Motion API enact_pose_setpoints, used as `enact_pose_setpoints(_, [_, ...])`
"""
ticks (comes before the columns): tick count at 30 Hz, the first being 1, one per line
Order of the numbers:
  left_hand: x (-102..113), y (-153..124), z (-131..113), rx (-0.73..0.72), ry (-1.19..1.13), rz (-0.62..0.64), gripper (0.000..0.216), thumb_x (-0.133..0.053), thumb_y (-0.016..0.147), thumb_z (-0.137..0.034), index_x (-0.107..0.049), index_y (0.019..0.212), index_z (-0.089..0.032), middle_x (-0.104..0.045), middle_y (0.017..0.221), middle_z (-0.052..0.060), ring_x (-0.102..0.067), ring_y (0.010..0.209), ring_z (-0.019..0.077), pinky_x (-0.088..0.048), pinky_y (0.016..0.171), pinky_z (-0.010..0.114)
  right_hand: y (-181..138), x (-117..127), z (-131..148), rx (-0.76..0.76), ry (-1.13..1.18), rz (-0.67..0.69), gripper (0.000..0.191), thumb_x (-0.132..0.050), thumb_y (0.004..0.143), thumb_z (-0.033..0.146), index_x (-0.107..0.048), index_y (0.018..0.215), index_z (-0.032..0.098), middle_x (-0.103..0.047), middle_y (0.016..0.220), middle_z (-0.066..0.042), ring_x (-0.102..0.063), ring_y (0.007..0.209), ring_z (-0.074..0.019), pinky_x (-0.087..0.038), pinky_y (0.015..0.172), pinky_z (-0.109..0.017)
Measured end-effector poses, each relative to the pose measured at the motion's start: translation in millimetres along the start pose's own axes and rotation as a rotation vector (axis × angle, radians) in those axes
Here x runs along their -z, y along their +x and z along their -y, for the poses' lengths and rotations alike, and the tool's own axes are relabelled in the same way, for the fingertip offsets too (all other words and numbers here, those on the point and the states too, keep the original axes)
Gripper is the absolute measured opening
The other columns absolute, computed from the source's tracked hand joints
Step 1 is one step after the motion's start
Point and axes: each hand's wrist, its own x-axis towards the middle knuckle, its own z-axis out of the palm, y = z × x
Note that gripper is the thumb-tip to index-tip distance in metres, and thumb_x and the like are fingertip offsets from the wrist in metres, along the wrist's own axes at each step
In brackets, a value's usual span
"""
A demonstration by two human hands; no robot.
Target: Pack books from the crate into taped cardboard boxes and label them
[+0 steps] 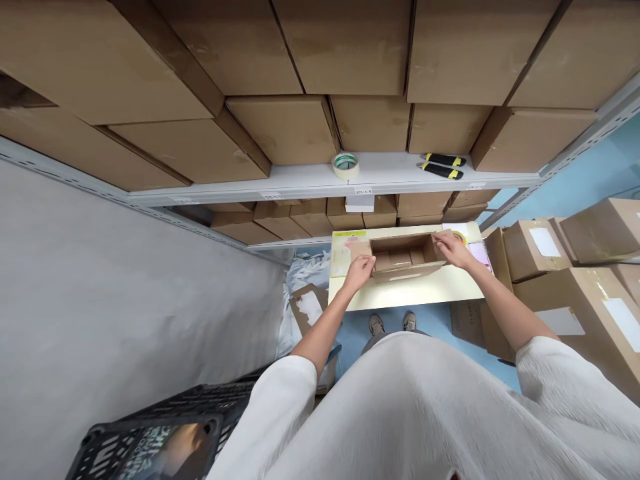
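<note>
A small open cardboard box (406,257) sits on a pale yellow table (400,293) below me. My left hand (361,269) grips the box's left end flap with fingers curled. My right hand (450,248) pinches the right end flap, fingers closed on the cardboard. Inside the box I see only brown cardboard surfaces. Paper sheets (344,248) lie on the table behind the box.
A metal shelf (310,179) holds a tape roll (345,165) and black-yellow cutters (443,167) in front of stacked cartons (280,127). Labelled boxes (575,280) pile at the right. A black crate (165,433) stands at lower left; torn packaging (307,300) lies on the floor.
</note>
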Motion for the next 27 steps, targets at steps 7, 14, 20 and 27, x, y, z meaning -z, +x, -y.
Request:
enact_pose_setpoints(7, [-6, -18, 15, -0.130, 0.144, 0.175, 0.047, -0.085, 0.086, -0.053, -0.077, 0.121, -0.023, -0.060, 0.157, 0.015, -0.045, 0.159, 0.0372, -0.039, 0.132, 0.055, 22, 2, 2, 0.057, -0.090, 0.028, 0.073, -0.045, 0.108, 0.058, -0.039, 0.175, 0.030, -0.042, 0.176, -0.013, -0.043, 0.160, -0.0390, -0.042, 0.128, -0.063])
enact_pose_setpoints(14, [-17, -30, 27, -0.193, 0.352, 0.331, 0.065, -0.097, 0.076, -0.053, -0.078, 0.132, -0.026, -0.035, 0.180, 0.014, -0.010, 0.172, 0.0512, -0.013, 0.135, 0.077, 39, -11, 7, 0.081, -0.315, 0.111, 0.092, -0.041, 0.108, 0.060, -0.001, 0.182, 0.021, -0.004, 0.188, -0.018, -0.025, 0.167, -0.0464, -0.031, 0.129, -0.071])
enact_pose_setpoints(20, [-18, -22, 35, -0.279, 0.338, 0.349, 0.052, -0.095, 0.079, -0.037, -0.075, 0.125, -0.023, -0.040, 0.176, 0.015, -0.009, 0.172, 0.0479, -0.026, 0.134, 0.072, 64, -15, 6, 0.000, -0.421, 0.191, 0.091, -0.030, 0.109, 0.064, 0.006, 0.182, 0.023, 0.006, 0.188, -0.014, -0.026, 0.167, -0.0490, -0.031, 0.127, -0.075])
enact_pose_setpoints(27, [-20, -21, 39, -0.353, 0.379, 0.344, 0.049, -0.094, 0.078, -0.028, -0.073, 0.122, -0.023, -0.043, 0.173, 0.014, -0.010, 0.173, 0.0462, -0.026, 0.136, 0.070, 59, -27, -8, -0.121, -0.445, 0.415, 0.099, -0.029, 0.103, 0.079, -0.004, 0.182, 0.026, -0.014, 0.188, -0.011, -0.021, 0.171, -0.0439, -0.021, 0.134, -0.072])
